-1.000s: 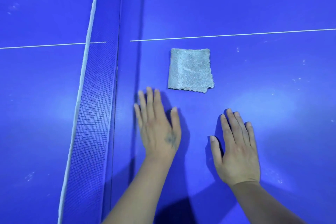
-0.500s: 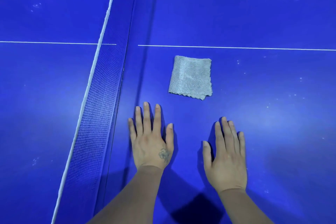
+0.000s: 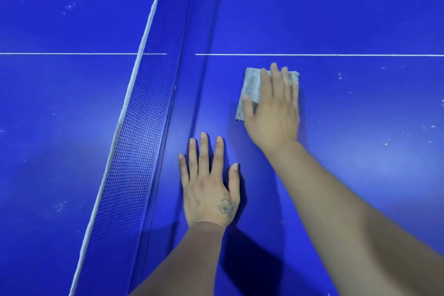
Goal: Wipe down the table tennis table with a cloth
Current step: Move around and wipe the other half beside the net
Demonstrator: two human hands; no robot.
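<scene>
The right hand [image 3: 274, 108] lies flat on the grey cloth [image 3: 251, 86], the left hand [image 3: 210, 190] flat on the blue table [image 3: 360, 163] beside the net [image 3: 134, 151].

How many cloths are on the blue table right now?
1. The grey folded cloth lies on the blue table right of the net, under the right hand; none hidden that I can see.

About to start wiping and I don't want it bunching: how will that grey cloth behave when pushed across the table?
The grey cloth looks soft and folded, so probably floppy. The right hand lies flat over most of it, which should limit bunching. The table looks smooth, so it likely slides easily.
</scene>
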